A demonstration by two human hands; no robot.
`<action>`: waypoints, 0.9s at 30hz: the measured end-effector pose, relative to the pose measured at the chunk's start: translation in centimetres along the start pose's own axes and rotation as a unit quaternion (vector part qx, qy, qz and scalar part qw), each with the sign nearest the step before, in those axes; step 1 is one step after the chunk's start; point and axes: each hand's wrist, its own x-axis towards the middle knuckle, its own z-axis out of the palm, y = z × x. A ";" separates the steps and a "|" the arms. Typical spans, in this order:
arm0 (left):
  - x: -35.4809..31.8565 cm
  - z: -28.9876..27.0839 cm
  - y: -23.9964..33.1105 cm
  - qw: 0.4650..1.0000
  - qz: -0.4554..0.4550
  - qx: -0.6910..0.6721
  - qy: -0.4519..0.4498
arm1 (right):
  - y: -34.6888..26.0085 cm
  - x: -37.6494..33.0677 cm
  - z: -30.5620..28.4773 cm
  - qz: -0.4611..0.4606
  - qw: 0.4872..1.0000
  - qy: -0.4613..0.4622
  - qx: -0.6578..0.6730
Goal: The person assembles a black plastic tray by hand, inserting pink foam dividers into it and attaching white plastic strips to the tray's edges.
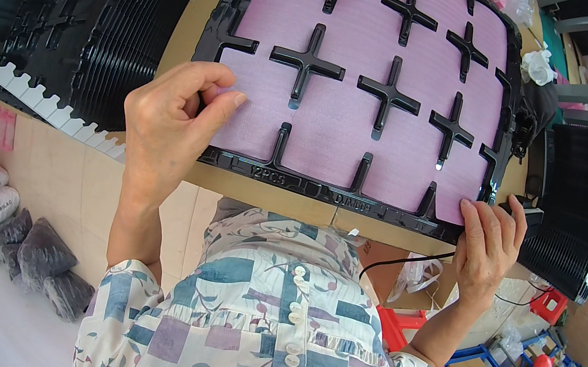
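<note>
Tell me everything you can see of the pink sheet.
The pink sheet is thin and pinkish-lilac, with a soft, foam-like look and faint ripples. It lies mostly flat inside the black tray, whose raised crosses show through it in rows. Its far edge runs out of view. The right hand has fingertips at its near right corner; the left hand has thumb and forefinger over its left part, though whether they grip it is unclear.

Remotely, I looked steeply down through the left head-worn fisheye, close above the white, blue-and-purple patterned cloth shirt (238,330) and facing the black rectangular plastic tray (309,184).
</note>
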 end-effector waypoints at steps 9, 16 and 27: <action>-0.3 0.1 -0.6 0.986 -0.089 -0.135 0.031 | 0.0 -0.3 0.4 0.011 0.999 0.025 -0.017; -0.2 0.0 -0.3 0.996 -0.057 -0.066 0.006 | -0.1 -0.5 0.6 0.011 0.999 0.041 -0.023; -0.3 -0.8 0.0 0.996 -0.064 -0.046 -0.043 | -0.2 -0.1 0.8 0.072 0.990 0.068 0.103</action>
